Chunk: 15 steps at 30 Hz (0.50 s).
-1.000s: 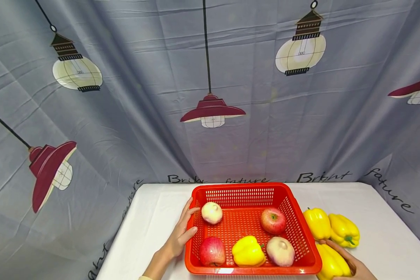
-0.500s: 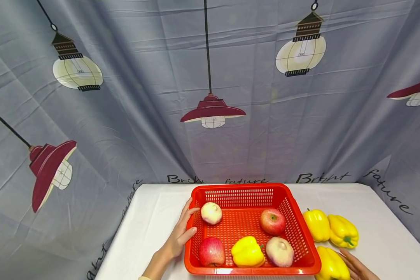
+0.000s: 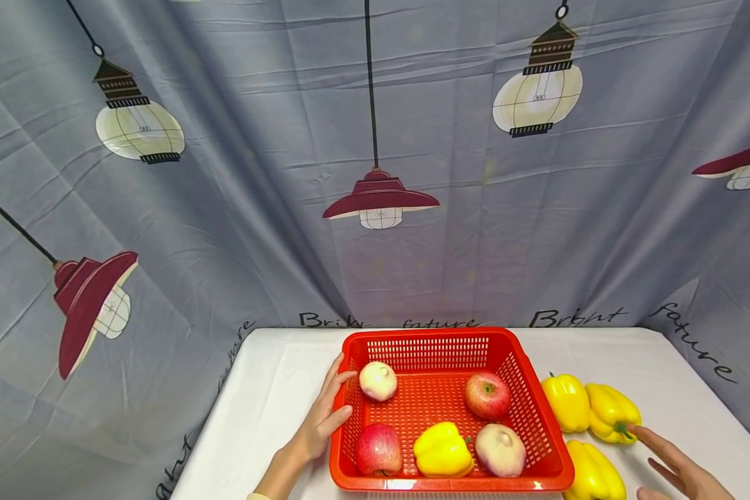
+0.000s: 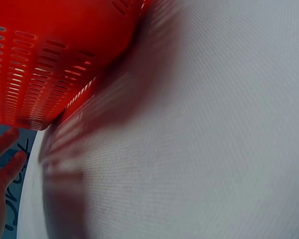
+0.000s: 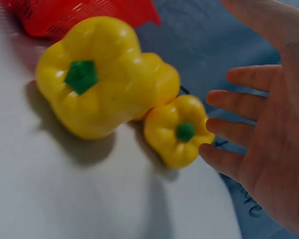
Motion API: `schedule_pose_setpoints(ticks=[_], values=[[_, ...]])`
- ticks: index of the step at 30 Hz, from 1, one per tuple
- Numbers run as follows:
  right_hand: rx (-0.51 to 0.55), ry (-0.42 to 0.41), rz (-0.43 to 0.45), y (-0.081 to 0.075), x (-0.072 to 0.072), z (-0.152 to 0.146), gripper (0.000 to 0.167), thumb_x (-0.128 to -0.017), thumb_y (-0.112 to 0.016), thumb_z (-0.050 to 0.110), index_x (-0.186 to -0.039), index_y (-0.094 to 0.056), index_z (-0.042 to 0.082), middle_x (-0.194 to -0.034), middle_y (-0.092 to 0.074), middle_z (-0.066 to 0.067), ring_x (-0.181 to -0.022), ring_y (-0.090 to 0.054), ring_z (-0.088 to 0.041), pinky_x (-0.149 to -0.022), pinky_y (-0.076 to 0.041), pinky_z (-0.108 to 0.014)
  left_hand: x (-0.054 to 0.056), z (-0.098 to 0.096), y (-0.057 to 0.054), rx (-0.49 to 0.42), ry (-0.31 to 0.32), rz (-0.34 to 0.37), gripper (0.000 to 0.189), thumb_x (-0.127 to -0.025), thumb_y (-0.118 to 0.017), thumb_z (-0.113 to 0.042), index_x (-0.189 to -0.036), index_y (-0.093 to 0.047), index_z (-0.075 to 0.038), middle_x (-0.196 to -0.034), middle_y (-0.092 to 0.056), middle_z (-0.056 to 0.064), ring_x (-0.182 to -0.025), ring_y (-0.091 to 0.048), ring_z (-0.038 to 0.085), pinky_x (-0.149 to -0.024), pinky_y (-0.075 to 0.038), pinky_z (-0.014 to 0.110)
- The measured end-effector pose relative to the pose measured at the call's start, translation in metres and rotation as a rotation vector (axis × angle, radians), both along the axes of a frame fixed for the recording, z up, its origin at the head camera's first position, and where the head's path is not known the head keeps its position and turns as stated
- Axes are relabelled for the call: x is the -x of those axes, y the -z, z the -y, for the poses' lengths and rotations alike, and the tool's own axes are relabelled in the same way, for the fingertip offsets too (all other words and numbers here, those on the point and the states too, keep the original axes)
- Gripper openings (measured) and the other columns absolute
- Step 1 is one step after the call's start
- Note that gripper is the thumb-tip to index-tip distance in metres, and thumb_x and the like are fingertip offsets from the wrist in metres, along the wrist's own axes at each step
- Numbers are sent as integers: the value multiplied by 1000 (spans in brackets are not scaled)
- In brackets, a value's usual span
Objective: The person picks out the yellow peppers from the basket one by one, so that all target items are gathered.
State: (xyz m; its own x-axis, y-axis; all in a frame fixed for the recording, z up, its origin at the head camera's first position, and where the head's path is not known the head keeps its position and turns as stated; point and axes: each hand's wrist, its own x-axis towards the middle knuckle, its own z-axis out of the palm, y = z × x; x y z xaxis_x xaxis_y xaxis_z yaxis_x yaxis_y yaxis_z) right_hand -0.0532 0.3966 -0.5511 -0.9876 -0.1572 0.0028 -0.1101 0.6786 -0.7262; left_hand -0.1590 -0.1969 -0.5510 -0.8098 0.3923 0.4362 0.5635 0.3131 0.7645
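My left hand point(image 3: 320, 417) rests against the left rim of a red plastic basket point(image 3: 451, 484), fingers extended and thumb apart. Inside the basket are two red apples, two pale purple-white bulbs that look like turnips, and a yellow bell pepper point(image 3: 442, 450). My right hand point(image 3: 684, 469) holds nothing, its fingers spread, to the right of three more yellow bell peppers. Its index fingertip overlaps the green stem of the far right pepper point(image 3: 609, 413). Nearest me lies another pepper point(image 3: 594, 472), and one point(image 3: 565, 403) sits by the basket's right wall. In the right wrist view the palm point(image 5: 284, 164) faces the peppers.
A white cloth-covered table point(image 3: 262, 375) carries everything. Behind it hangs a grey curtain point(image 3: 256, 243) printed with lamps and lettering. The basket's tall slotted wall point(image 4: 40, 64) stands beside the left wrist.
My right hand has let go of the nearest yellow bell pepper and moved right and away from it, fingers now spread. That pepper stays on the table. The left hand has not moved.
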Motion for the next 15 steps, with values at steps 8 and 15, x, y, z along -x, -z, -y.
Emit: schedule_pose_setpoints(ticks=[8,15], values=[[-180,74,71,-47,3,19,85,-98,-67,38,-154,-22,-8,-147,-33,-35,-129,-34,-43,-90,-48,-58,-1,-1,1,8,-4,5,53,-94,-48,-20,-145,-45,-4,-168,-8,12,-151,-13,38,-116,-18,57],[-244,6,-5,-69,15,25,84,-94,-72,31,-153,-28,-8,-145,-37,-39,-120,-42,-59,-86,-41,-74,0,0,1,14,-7,-2,53,-93,-48,-17,-145,-45,-4,-168,-9,13,-151,-13,37,-114,-18,62]])
